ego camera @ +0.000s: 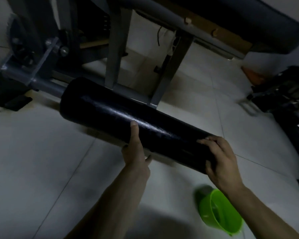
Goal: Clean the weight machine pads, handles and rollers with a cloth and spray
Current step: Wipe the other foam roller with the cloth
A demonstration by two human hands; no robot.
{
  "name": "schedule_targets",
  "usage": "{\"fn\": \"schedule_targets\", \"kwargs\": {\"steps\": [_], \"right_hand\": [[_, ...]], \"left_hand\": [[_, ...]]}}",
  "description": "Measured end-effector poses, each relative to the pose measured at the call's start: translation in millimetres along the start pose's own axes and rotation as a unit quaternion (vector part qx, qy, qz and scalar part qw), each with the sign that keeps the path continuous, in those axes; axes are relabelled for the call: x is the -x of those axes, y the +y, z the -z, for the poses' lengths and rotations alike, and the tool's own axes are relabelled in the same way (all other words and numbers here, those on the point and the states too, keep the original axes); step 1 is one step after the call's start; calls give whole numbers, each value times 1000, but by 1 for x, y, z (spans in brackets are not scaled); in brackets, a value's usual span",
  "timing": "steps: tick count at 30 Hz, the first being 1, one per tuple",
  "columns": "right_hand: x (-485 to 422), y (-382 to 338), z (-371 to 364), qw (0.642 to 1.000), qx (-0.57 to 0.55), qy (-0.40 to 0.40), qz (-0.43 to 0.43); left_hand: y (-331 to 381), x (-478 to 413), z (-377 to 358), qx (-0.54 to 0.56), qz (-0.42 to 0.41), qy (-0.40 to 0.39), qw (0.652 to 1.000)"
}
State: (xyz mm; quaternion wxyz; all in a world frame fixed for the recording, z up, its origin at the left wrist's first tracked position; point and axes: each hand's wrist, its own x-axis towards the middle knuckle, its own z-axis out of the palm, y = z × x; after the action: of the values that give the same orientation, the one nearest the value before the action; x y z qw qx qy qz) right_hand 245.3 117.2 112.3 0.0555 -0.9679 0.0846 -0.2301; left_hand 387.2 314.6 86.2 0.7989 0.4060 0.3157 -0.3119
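No readable text, labels, brands or numbers; frame dark, blurred.

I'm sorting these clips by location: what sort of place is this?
Likely a gym or home workout room: a black padded roller on a grey steel machine frame, with a dark bench pad above.

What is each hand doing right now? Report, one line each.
Left hand: grips the black roller pad, thumb on top.
Right hand: grips the same pad's end, fingers curled over it.
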Motion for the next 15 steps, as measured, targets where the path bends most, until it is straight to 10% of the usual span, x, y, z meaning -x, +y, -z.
{"fn": "schedule_targets", "kwargs": {"steps": [7, 15], "right_hand": [[29, 3, -1, 983, -60, 115, -133], [-25, -40, -26, 997, -82, 14, 7]], "left_hand": [[-34, 0, -20, -28, -2, -28, 999], [-39, -3, -19, 7, -26, -38, 999]]}}
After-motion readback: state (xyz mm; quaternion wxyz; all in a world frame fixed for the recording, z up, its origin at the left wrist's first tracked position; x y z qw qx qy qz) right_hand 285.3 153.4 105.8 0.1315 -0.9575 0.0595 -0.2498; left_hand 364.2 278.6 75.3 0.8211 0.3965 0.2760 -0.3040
